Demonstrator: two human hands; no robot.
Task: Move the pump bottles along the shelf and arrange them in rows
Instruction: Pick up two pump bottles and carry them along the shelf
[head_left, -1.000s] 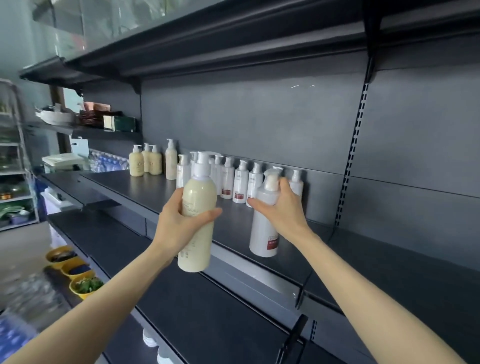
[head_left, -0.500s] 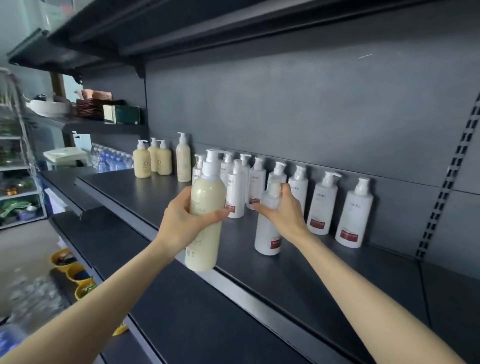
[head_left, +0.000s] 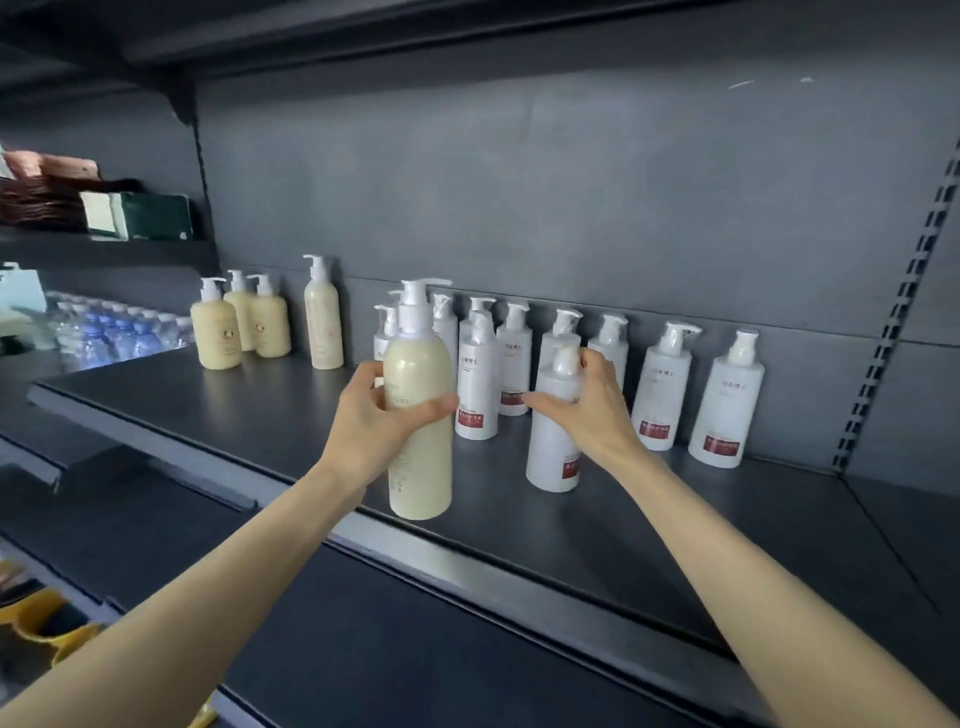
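Dark metal shelf (head_left: 675, 545) carries all bottles. Row of white pump bottles (head_left: 667, 395) lines back panel. Tall cream pump bottle (head_left: 418, 467) upright at shelf's front edge, left hand (head_left: 363, 421) wrapped round its middle. White pump bottle (head_left: 550, 452) stands ahead of row, right hand (head_left: 587, 410) gripping its shoulder.

Person, two arms in view; left hand (head_left: 374, 421) and right hand (head_left: 587, 410), both above the shelf lip (head_left: 519, 569), are bare; slim fingers; left forearm (head_left: 208, 587) and right forearm (head_left: 753, 587), below that lip, uncovered to the frame edge; nails too small to read.
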